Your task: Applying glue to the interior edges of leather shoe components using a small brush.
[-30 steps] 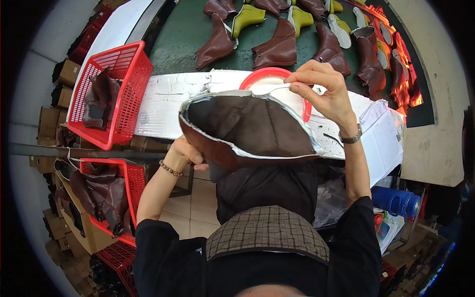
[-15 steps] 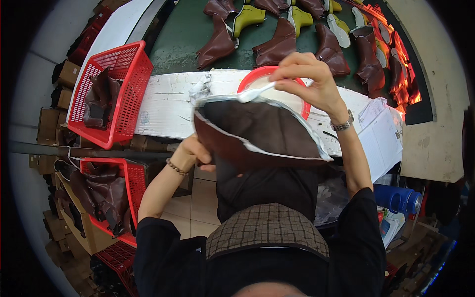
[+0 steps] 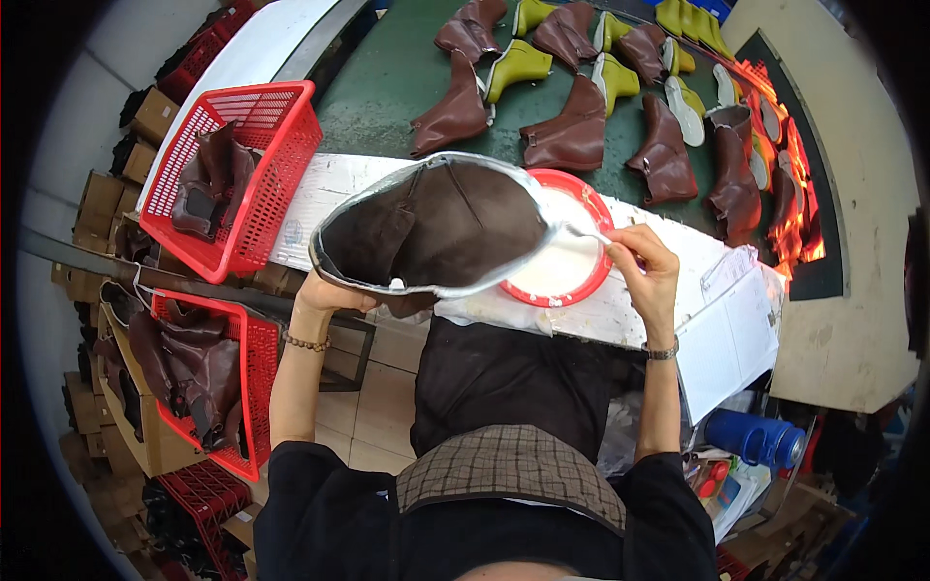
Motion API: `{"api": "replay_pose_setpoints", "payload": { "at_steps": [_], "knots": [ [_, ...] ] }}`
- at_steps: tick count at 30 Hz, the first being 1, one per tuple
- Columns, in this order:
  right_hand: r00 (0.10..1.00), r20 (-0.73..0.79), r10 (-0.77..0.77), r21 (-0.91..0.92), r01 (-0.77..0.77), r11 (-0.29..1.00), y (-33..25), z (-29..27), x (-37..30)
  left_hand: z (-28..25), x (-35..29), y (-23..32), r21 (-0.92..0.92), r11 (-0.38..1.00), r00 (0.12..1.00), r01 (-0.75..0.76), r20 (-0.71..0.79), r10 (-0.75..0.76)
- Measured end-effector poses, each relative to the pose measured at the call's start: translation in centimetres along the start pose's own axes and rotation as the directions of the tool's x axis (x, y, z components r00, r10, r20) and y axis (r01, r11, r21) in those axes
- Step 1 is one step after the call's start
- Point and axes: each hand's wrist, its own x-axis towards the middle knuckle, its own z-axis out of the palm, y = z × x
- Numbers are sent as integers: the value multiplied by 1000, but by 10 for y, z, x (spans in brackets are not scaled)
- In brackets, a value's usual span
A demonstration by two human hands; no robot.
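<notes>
Dark green worktop lined with brown leather boots

Yellow-green wedge-shaped soles lie among the boots, and an orange-red glow burns at the far right. On the near side runs a scuffed white board, bearing a round red plastic bowl of milky white liquid.

Left hand is closed on the lower left side of a large brown boot upper with a whitish rim; some of its fingers are hidden underneath. This upper is tilted, its wide mouth facing up, and overlaps the bowl's left part in view.

Right hand pinches a small white tool between thumb and fingers, over the bowl. Its tip is right beside the upper's rim; whether they touch, I cannot tell.

Two red perforated plastic baskets stand at the left, with brown leather pieces inside.
</notes>
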Motion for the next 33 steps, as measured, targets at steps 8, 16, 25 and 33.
{"api": "replay_pose_setpoints", "payload": {
  "at_steps": [8,16,25,33],
  "knots": [
    [848,-272,455,251,-394,884,92,-20,-27,-12,99,76,661,547,834,-514,237,498],
    [815,-415,404,36,-429,903,105,-12,-37,-100,291,88,913,-119,414,-390,290,863],
    [844,-417,339,1,-372,928,99,-13,-33,-45,116,53,852,-265,165,-452,371,914],
    [850,-390,354,53,-363,930,90,-1,-29,-254,-181,30,683,180,117,708,-365,924]
  ]
}}
